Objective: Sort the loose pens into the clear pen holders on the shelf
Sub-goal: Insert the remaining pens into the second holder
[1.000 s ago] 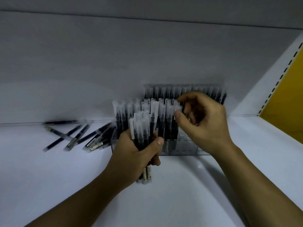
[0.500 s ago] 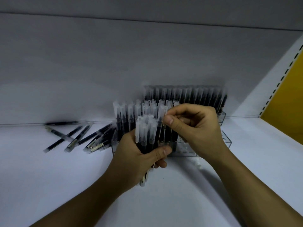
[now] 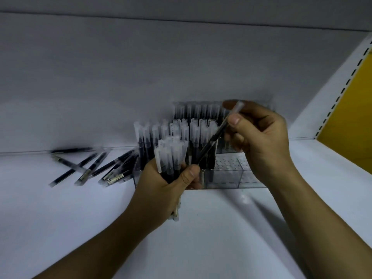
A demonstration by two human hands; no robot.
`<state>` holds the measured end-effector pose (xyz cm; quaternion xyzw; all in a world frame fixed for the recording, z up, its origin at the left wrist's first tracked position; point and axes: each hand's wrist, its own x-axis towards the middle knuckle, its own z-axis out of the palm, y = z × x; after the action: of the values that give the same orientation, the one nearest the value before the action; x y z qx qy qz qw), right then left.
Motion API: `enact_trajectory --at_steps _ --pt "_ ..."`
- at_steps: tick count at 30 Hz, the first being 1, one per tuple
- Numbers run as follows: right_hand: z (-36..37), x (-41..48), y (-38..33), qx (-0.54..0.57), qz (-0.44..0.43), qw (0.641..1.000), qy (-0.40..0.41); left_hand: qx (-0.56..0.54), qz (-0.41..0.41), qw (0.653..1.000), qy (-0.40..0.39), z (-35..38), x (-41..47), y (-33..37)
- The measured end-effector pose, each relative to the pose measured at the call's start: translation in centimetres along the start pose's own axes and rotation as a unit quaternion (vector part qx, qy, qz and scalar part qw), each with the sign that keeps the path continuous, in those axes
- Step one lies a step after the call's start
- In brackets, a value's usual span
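While aloft, right hand around tilted pen

Loose pens: black, scattered flat, centre left.
Pen holders: clear, partly filled, centre.
Single pen: tilted.
Bundle: upright.

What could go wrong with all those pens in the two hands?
The left hand grips a whole bundle of pens; some might slip out the bottom onto the shelf. The right hand pinches a single pen, tilted, close to the upright pens in the clear holder; it might knock them or miss an empty hole.
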<state>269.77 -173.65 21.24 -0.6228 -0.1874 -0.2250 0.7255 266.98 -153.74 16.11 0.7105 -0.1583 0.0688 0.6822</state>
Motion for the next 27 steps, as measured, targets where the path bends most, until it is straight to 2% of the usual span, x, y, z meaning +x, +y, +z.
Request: enact_trajectory --at_steps 5,8,11,14,20,27 --pt "-1.0 1.1 0.0 0.053 0.007 0.996 0.065 0.04 0.005 0.999 0.017 0.3 0.0 0.4" --pt "-1.7 1.5 0.1 0.059 0.004 0.993 0.1 0.06 -0.026 0.998 0.017 0.3 0.0 -0.1" --pt "-2.3 1.7 0.3 0.025 -0.001 0.99 0.139 0.075 -0.042 0.996 0.003 0.2 0.0 -0.7" --pt "-2.7 1.8 0.6 -0.08 -0.028 0.982 0.171 0.072 -0.039 0.997 -0.007 0.3 -0.2 -1.0" --pt "-2.3 1.5 1.2 -0.195 -0.051 0.969 0.139 0.09 -0.053 0.994 -0.03 0.5 -0.1 -1.4" --pt "-2.0 1.2 1.5 -0.242 -0.07 0.964 0.082 0.093 -0.041 0.995 -0.013 0.3 -0.1 -1.3"
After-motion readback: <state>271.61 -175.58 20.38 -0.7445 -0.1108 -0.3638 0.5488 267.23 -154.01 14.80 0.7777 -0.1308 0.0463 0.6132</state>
